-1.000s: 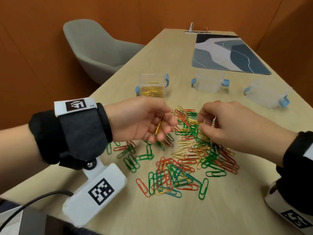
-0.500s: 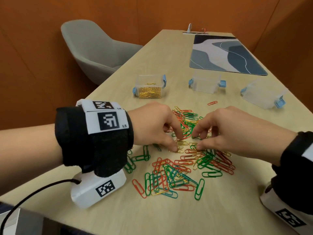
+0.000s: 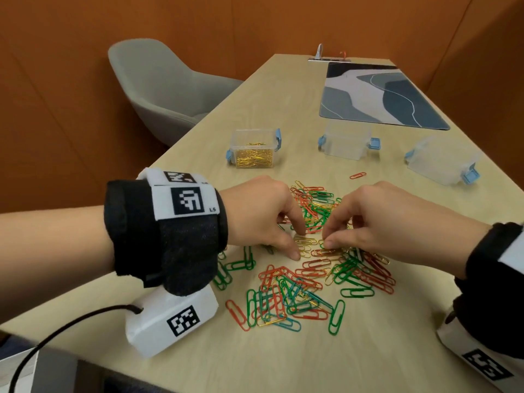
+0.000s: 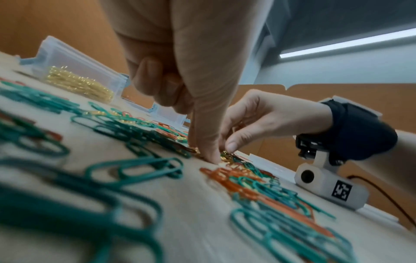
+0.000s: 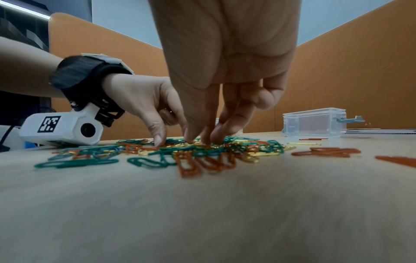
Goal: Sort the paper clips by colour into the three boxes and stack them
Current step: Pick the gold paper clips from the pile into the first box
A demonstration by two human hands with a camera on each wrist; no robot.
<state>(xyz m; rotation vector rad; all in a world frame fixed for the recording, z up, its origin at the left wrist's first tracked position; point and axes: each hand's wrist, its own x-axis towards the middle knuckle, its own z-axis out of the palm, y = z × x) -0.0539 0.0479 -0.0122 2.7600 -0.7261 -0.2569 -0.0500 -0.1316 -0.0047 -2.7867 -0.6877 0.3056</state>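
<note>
A mixed pile of red, green and gold paper clips (image 3: 306, 279) lies on the wooden table (image 3: 283, 364). My left hand (image 3: 299, 243) is palm down on the pile, thumb and forefinger pinching gold clips (image 3: 304, 241) against the table, the other fingers curled. Close beside it, my right hand (image 3: 326, 238) pinches at gold clips too. Behind the pile stand three clear boxes with blue latches. The left box (image 3: 253, 148) holds gold clips. The middle box (image 3: 347, 141) and the tilted right box (image 3: 442, 160) look empty. In the wrist views, the left hand (image 4: 202, 151) and right hand (image 5: 202, 138) touch the pile.
A lone red clip (image 3: 357, 175) lies between the pile and the boxes. A grey-blue desk mat (image 3: 377, 97) covers the far end of the table. A grey chair (image 3: 158, 80) stands beyond the table's left edge. Orange partition walls surround the table.
One second ago my left hand held gold clips above the pile, palm sideways. It has turned palm down and dropped onto the pile. The right hand has lowered beside it.
</note>
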